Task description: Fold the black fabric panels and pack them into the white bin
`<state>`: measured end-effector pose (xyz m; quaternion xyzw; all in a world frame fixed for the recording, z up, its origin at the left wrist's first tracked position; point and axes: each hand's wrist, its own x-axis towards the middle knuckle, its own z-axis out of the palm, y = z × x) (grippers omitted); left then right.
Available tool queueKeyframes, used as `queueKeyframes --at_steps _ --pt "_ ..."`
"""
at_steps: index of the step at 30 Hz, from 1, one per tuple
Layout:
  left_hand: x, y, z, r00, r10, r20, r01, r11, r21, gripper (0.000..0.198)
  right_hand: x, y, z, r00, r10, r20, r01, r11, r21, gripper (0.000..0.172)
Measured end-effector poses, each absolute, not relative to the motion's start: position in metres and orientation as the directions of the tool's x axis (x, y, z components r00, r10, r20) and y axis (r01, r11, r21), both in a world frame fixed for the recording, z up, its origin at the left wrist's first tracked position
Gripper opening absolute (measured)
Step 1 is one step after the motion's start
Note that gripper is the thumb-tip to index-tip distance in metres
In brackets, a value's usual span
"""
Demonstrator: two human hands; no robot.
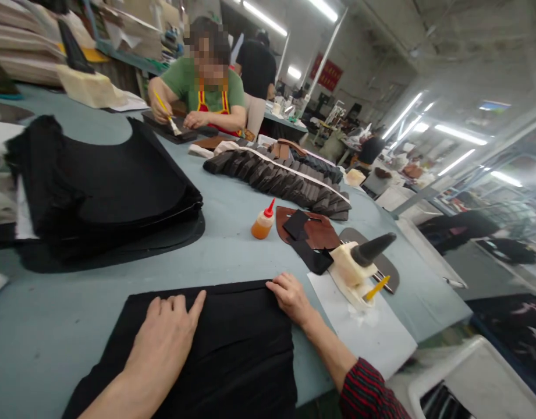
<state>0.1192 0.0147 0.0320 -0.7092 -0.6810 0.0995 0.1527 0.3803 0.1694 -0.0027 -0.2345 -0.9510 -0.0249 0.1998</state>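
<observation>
Black cloth (pixel 241 337), one piece, matte, creased, straight-edged; left grip (pixel 167 331) flat on it, thumb apart; right grip (pixel 293 298) pinching far corner.

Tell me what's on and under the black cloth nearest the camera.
The left hand rests on the black cloth; the right hand touches its far right corner. The blue-green table shows past its edges, but whatever lies directly beneath is covered.

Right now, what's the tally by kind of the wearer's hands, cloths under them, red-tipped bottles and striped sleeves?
Left hand plus right hand: 2 hands
Black cloth, layers unclear: 1
Red-tipped bottle: 1
Striped sleeve: 1
Total: 5
</observation>
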Motion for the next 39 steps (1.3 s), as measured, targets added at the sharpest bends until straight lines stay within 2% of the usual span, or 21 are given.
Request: queueKeyframes --at_steps 4,8,12,17,19,24,28,32,34,36,39 --pt "0.129 0.02 0.027 0.157 0.981 0.115 0.915 -0.101 -0.389 0.05 0.382 0.167 -0.006 -0.835 0.412 0.364 0.453 0.891 0.03 0.029" --pt "0.142 0.029 0.031 0.126 0.99 0.06 0.931 -0.097 -0.353 0.058 0.381 0.166 -0.004 -0.852 0.402 0.336 0.444 0.894 0.056 0.027" --pt "0.169 0.044 0.046 0.148 0.989 0.021 0.933 -0.133 -0.333 0.047 0.38 0.165 0.0 -0.866 0.394 0.308 0.44 0.893 0.095 0.026" --pt "0.204 0.067 0.053 0.0 0.989 -0.145 0.94 -0.049 -0.338 0.075 0.379 0.164 0.004 -0.889 0.374 0.264 0.417 0.9 0.129 0.027" --pt "0.205 0.069 0.052 -0.018 0.984 -0.179 0.939 -0.045 -0.341 0.076 0.38 0.164 0.006 -0.898 0.367 0.244 0.406 0.903 0.14 0.027" --pt "0.186 0.056 0.043 0.122 0.991 -0.048 0.925 -0.131 -0.357 0.062 0.39 0.164 0.006 -0.897 0.378 0.231 0.418 0.895 0.155 0.025" --pt "0.184 0.051 0.037 0.197 0.979 0.054 0.924 -0.167 -0.343 0.057 0.418 0.171 0.001 -0.865 0.432 0.255 0.481 0.86 0.172 0.024" --pt "0.193 0.058 0.039 0.165 0.986 0.016 0.952 -0.155 -0.264 0.064 0.432 0.177 0.007 -0.697 0.62 0.361 0.698 0.701 0.144 0.023" --pt "0.197 0.061 0.041 0.157 0.988 -0.005 0.956 -0.153 -0.251 0.063 0.415 0.173 0.015 -0.634 0.666 0.394 0.748 0.656 0.095 0.025" --pt "0.195 0.06 0.041 0.147 0.989 0.002 0.958 -0.142 -0.248 0.061 0.386 0.164 0.022 -0.731 0.602 0.322 0.648 0.76 0.051 0.031" --pt "0.181 0.049 0.035 0.15 0.988 0.046 0.956 -0.132 -0.263 0.054 0.35 0.151 0.028 -0.905 0.41 0.113 0.413 0.911 0.006 0.033"
